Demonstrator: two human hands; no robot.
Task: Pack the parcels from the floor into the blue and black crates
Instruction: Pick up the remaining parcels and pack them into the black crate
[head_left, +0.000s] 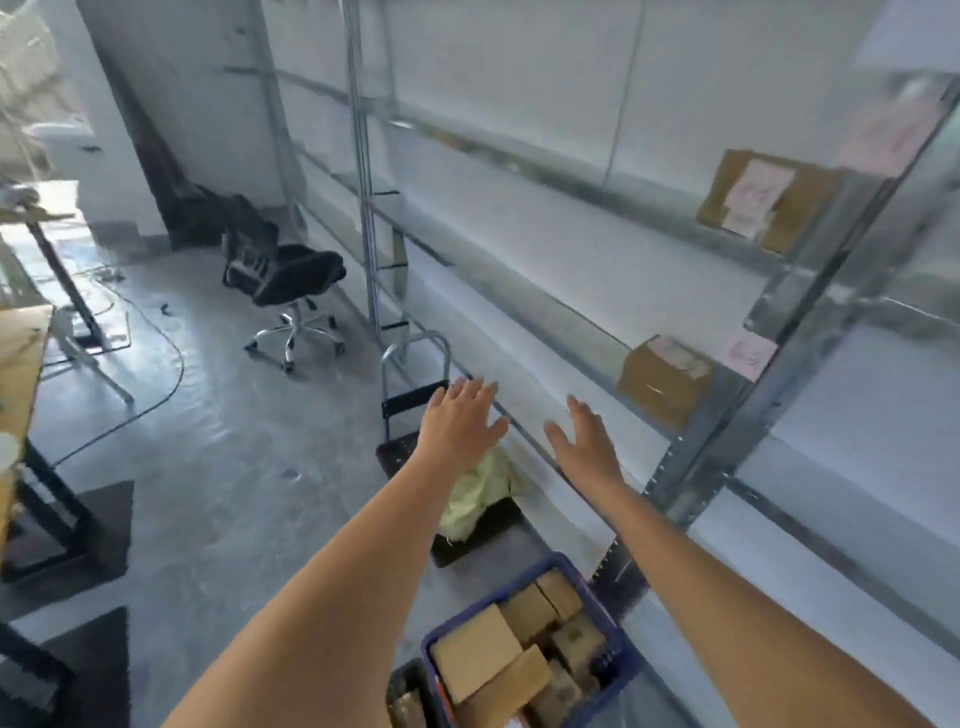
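Note:
Both my arms stretch forward over the floor. My left hand and my right hand are spread with straight fingers and hold nothing. Below them at the bottom of the view stands the blue crate, filled with several brown cardboard parcels. A black crate shows only a corner to the left of the blue one. A pale green bag lies on a black platform trolley beneath my hands.
A metal shelving rack runs along the right, with one cardboard box on an upper shelf and another box lower down. A black office chair stands on the grey floor behind. Tables and black mats are at the left.

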